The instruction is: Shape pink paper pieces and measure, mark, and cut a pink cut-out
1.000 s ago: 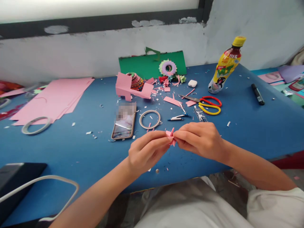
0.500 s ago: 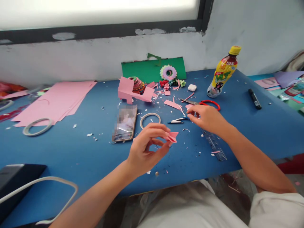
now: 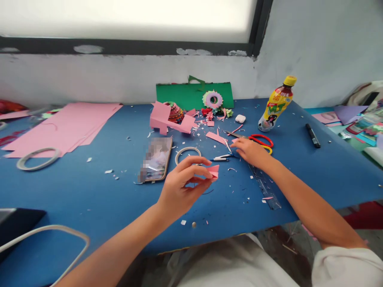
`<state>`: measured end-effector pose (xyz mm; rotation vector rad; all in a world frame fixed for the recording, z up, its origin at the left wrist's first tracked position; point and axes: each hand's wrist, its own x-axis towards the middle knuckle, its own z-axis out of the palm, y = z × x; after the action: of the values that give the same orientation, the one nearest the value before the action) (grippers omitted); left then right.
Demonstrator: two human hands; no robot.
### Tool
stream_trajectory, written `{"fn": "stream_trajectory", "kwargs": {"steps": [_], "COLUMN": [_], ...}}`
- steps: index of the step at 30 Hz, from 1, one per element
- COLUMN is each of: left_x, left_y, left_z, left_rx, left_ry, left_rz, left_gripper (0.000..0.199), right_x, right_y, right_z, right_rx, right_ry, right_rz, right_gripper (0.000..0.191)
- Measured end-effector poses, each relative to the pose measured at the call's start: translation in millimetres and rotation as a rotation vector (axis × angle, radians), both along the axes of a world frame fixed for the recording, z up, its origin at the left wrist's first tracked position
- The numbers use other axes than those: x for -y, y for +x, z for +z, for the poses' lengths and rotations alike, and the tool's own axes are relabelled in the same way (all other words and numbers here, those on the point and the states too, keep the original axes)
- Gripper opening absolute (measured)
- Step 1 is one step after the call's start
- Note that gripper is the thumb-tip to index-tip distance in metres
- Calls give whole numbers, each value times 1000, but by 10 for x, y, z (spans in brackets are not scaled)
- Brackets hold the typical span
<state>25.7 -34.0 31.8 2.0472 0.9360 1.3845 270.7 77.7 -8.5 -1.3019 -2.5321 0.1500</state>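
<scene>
Between its thumb and fingers, my left hand (image 3: pixel 182 185) pinches a small folded piece of pink paper (image 3: pixel 213 172) above the blue table (image 3: pixel 113 207). My right hand (image 3: pixel 250 151) is lowered, palm down, beside the scissors (image 3: pixel 260 139) with red and yellow handles; its fingertips are near the upper end of a clear ruler (image 3: pixel 266 187) and a blue-and-white pen (image 3: pixel 220 159). Whether those fingers grip anything is hidden. Pink paper strips (image 3: pixel 216 138) lie just beyond the right fingertips.
A phone (image 3: pixel 157 159) and a tape roll (image 3: pixel 188 153) lie left of centre. Pink sheets (image 3: pixel 68 127) and another tape roll (image 3: pixel 38 158) are farther left. A bottle (image 3: pixel 277 104) stands at the back right, near a black marker (image 3: pixel 312 135). Paper scraps are scattered about.
My right hand has moved down beside the scissors, its fingers now lower and closer to the table. The left hand still holds the pink paper, turned slightly. The camera view has shifted.
</scene>
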Motion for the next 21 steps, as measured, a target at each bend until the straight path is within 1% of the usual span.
{"fn": "stream_trajectory", "kwargs": {"steps": [2, 3, 7, 9, 10, 13, 15, 17, 19, 21], "left_x": [-7, -11, -27, -30, -30, -26, -26, -33, -46, -62], "left_y": [8, 12, 26, 31, 34, 40, 39, 33, 22, 9], "left_z": [18, 28, 56, 63, 66, 81, 94, 101, 97, 88], "left_rx": [3, 5, 36, 84, 115, 205, 237, 257, 275, 304], "left_ry": [-17, -26, -95, -159, -191, -253, -269, -285, -309, -328], "left_rz": [18, 23, 14, 4, -2, -16, -15, -6, 6, 12], "left_gripper": [9, 7, 5, 6, 7, 8, 7, 6, 6, 8], "right_x": [14, 19, 6, -14, -23, -29, -11, 23, 73, 151], "right_y": [-92, -136, -255, -264, -257, -222, -208, -209, -219, -230], "right_z": [-43, -60, -100, -108, -110, -108, -92, -58, 1, 90], "right_rx": [5, -5, -108, -144, -151, -141, -116, -90, -89, -142], "right_ry": [-8, -8, -21, -54, -68, -92, -98, -92, -55, 11], "right_rz": [67, 65, -71, -143, -168, -193, -173, -130, -65, 13], "right_gripper": [33, 31, 20, 13, 13, 33, 37, 33, 28, 24]}}
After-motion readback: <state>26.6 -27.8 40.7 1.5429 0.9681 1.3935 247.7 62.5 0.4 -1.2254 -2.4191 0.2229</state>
